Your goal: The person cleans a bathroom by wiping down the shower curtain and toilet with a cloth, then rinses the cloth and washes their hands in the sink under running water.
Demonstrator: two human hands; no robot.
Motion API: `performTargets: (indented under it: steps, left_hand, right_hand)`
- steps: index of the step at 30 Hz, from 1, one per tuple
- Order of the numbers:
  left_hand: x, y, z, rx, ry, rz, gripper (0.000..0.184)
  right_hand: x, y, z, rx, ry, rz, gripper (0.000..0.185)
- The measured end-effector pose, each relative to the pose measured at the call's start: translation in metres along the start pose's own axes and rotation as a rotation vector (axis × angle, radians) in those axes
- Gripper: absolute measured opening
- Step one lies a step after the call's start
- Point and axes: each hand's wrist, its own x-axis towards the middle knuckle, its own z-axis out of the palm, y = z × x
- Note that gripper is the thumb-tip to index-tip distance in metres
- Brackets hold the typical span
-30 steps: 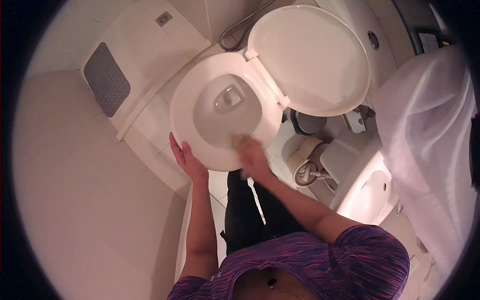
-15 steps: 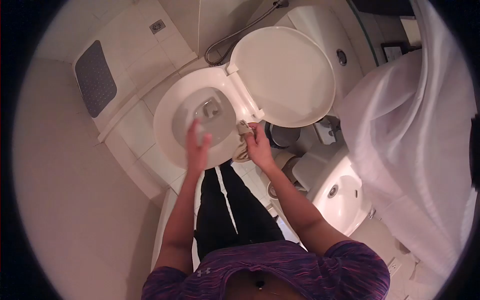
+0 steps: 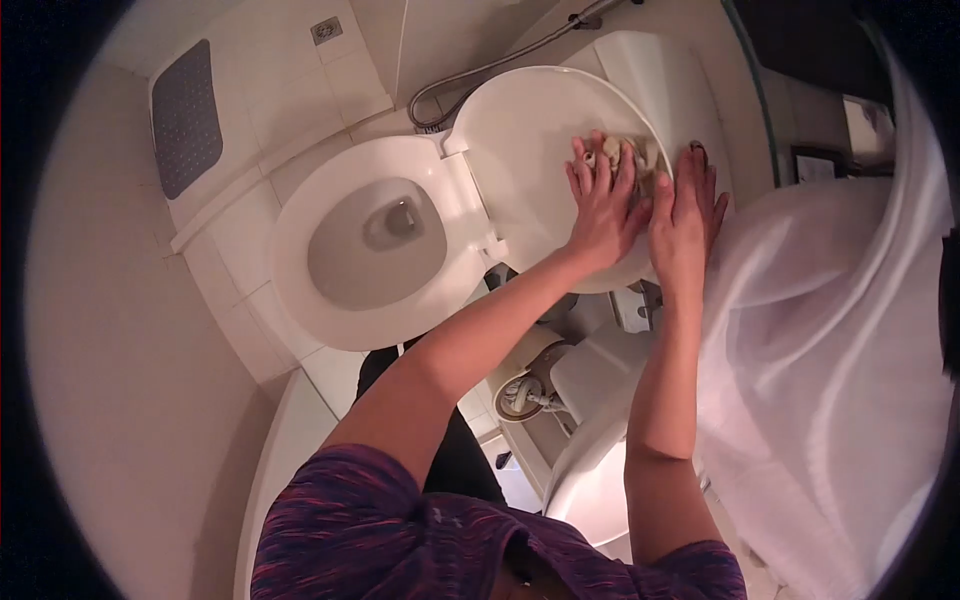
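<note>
A crumpled beige cloth (image 3: 622, 150) is against the inner face of the raised toilet lid (image 3: 530, 130). My left hand (image 3: 603, 210) presses the cloth there, its fingers bent over it. Just to the right, my right hand (image 3: 684, 225) lies along the outer edge of the lid, fingers stretched out and no cloth in them. Its fingertips reach in front of the cistern (image 3: 650, 75). On the left is the toilet bowl (image 3: 350, 285) with its white seat rim showing.
A flexible hose (image 3: 480, 70) runs along the wall behind the lid. A washbasin (image 3: 600, 490) is below my arms, beside a toilet brush holder or similar round container (image 3: 515, 395). A white curtain (image 3: 800, 330) hangs at right. A grey mat (image 3: 188, 120) lies far left.
Both hands have moved right and up from the bowl to the raised lid. The cloth, held in my right hand before, is now under my left hand.
</note>
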Motion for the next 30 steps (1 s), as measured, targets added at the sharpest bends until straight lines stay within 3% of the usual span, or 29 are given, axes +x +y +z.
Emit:
performTargets:
  steps: [3,6,8,9,12,15,18,21,23,25,27,30]
  left_hand:
    - [0.025,-0.047,0.008,0.184,0.115,0.094,0.063]
    - [0.051,-0.137,0.019,0.115,0.363,-0.100,0.040]
    - [0.032,-0.177,0.019,0.216,0.322,-0.092,0.037]
    - [0.017,-0.185,0.025,0.066,0.388,-0.299,0.042]
    - [-0.072,-0.188,0.048,0.013,0.266,-0.577,0.048]
    - [-0.112,-0.140,0.065,-0.073,0.287,-0.894,0.050]
    - [-0.064,-0.093,0.055,-0.235,0.325,-0.814,0.049]
    - [-0.015,-0.018,0.047,-0.289,0.238,-0.428,0.046]
    - [-0.027,0.005,0.036,-0.371,0.206,-0.311,0.045]
    - [-0.055,0.010,0.026,-0.176,0.146,0.019,0.039]
    - [-0.118,-0.034,0.036,-0.054,0.004,-0.033,0.034]
    - [-0.195,-0.110,0.023,-0.344,0.093,-0.852,0.024]
  right_hand:
    - [-0.002,0.012,0.022,0.033,0.059,-0.029,0.042]
    - [0.000,0.004,0.021,0.027,0.073,0.000,0.042]
    - [0.000,0.003,0.023,0.020,0.079,0.012,0.041]
    - [0.001,0.002,0.024,0.016,0.101,0.014,0.041]
    - [0.001,0.000,0.025,0.004,0.110,0.011,0.041]
    - [0.001,0.000,0.023,0.005,0.079,0.022,0.041]
    - [0.000,0.002,0.025,0.015,0.081,0.023,0.042]
    - [0.000,0.004,0.026,0.009,0.073,0.025,0.042]
    - [-0.001,0.000,0.023,-0.006,0.057,0.039,0.043]
    - [-0.001,0.001,0.020,-0.031,0.048,0.057,0.043]
    - [-0.001,0.004,0.023,-0.036,0.037,0.041,0.044]
    - [-0.010,-0.006,0.021,0.080,0.027,0.021,0.047]
